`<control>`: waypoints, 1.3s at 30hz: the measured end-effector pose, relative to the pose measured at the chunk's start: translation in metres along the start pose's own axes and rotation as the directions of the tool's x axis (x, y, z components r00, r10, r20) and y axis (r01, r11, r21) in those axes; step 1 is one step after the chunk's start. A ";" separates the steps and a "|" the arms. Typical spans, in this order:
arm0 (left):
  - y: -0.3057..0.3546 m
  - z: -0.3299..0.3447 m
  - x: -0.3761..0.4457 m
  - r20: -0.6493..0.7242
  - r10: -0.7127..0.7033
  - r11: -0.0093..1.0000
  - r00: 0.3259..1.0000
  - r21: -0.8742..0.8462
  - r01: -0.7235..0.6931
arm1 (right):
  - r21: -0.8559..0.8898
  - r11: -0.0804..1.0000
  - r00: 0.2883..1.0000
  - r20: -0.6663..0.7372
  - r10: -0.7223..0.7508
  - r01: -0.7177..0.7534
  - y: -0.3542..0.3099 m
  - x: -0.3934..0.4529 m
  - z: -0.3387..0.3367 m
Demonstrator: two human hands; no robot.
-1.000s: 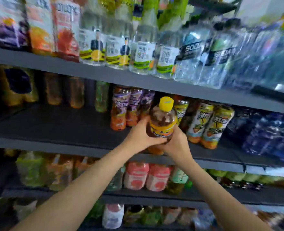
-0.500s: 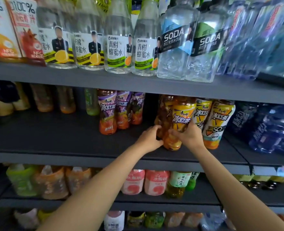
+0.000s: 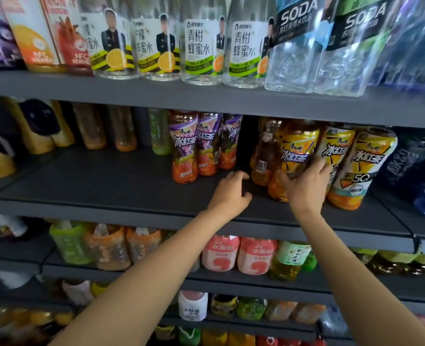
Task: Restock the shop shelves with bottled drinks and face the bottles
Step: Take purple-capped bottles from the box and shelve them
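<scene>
While the middle shelf point(image 3: 106, 186) lies bare along its left and centre, a short file of purple-labelled tea bottles point(image 3: 184, 148) stands toward its middle, labels outward. Just right of them the left hand point(image 3: 230, 193) hovers over the shelf with fingers loosely curled, its grip empty and apart from any bottle. Next comes a dark gap, then a bottle turned barcode-out point(image 3: 262, 156), set behind and touching the yellow-labelled iced tea bottle point(image 3: 294, 156). That bottle stands on the shelf near the front edge, slightly tilted, and the right hand point(image 3: 306, 186) wraps its grip round the lower body. Further right stand two more yellow-labelled bottles point(image 3: 356, 168), then blue bottles point(image 3: 421, 171).

The step in hand looks like placing and facing: the bottle is down and its label is nearly front-on. The next move likely calls for a small twist to square the label, setting it upright in line with its neighbours, then turning the barcode-out bottle.
</scene>
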State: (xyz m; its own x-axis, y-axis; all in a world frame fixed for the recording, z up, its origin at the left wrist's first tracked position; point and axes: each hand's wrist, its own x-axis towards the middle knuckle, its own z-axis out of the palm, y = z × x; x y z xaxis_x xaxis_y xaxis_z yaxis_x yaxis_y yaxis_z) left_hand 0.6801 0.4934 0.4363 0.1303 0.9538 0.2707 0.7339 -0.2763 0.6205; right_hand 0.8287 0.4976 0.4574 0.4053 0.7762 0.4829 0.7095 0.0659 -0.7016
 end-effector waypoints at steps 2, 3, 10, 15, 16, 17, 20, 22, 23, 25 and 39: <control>-0.013 -0.011 -0.016 -0.180 0.027 0.997 0.983 -0.063 -0.039 | 0.128 0.977 0.972 -0.185 -0.145 0.170 -0.012 -0.023 0.004; -0.020 -0.019 -0.025 -0.263 0.026 0.995 0.965 -0.087 -0.051 | 0.168 0.945 0.948 -0.203 -0.246 0.281 -0.022 -0.036 0.011; -0.133 -0.081 -0.152 -0.517 -0.118 0.992 0.848 -0.014 0.129 | 0.379 0.793 0.821 0.130 -0.557 0.478 -0.118 -0.163 0.097; -0.264 -0.121 -0.327 -0.520 -0.454 0.870 0.724 -0.084 0.486 | 0.467 0.736 0.532 0.508 -0.677 0.490 -0.175 -0.318 0.172; -0.291 -0.132 -0.365 -0.539 -0.508 0.832 0.672 -0.104 0.545 | 0.476 0.726 0.448 0.576 -0.684 0.496 -0.182 -0.355 0.189; -0.315 -0.143 -0.403 -0.552 -0.572 0.780 0.607 -0.138 0.610 | 0.480 0.726 0.367 0.642 -0.673 0.492 -0.187 -0.392 0.206; -0.388 -0.181 -0.509 -0.519 -0.775 0.551 0.361 -0.275 0.788 | 0.400 0.789 0.125 0.853 -0.507 0.467 -0.194 -0.501 0.254; -0.425 -0.199 -0.568 -0.432 -0.869 0.383 0.239 -0.284 0.879 | 0.351 0.805 -0.025 0.922 -0.387 0.478 -0.190 -0.562 0.280; -0.438 -0.206 -0.592 -0.373 -0.908 0.307 0.190 -0.286 0.908 | 0.324 0.814 -0.078 0.941 -0.328 0.483 -0.188 -0.587 0.291; -0.466 -0.211 -0.630 -0.232 -0.965 0.187 0.122 -0.283 0.941 | 0.265 0.829 -0.132 0.964 -0.229 0.492 -0.185 -0.630 0.312; -0.725 -0.025 -0.784 -0.062 -0.984 0.177 0.168 -0.181 0.967 | 0.419 0.656 -0.469 0.876 -0.110 0.628 -0.018 -0.913 0.552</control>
State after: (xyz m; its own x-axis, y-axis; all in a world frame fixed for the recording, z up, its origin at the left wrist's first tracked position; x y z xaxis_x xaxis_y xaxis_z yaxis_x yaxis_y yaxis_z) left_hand 0.0293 -0.0573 -0.2070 -0.7416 0.4250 -0.5191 0.1351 0.8525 0.5050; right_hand 0.1277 0.1343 -0.2601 -0.7733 0.1780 -0.6085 0.4786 0.7933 -0.3762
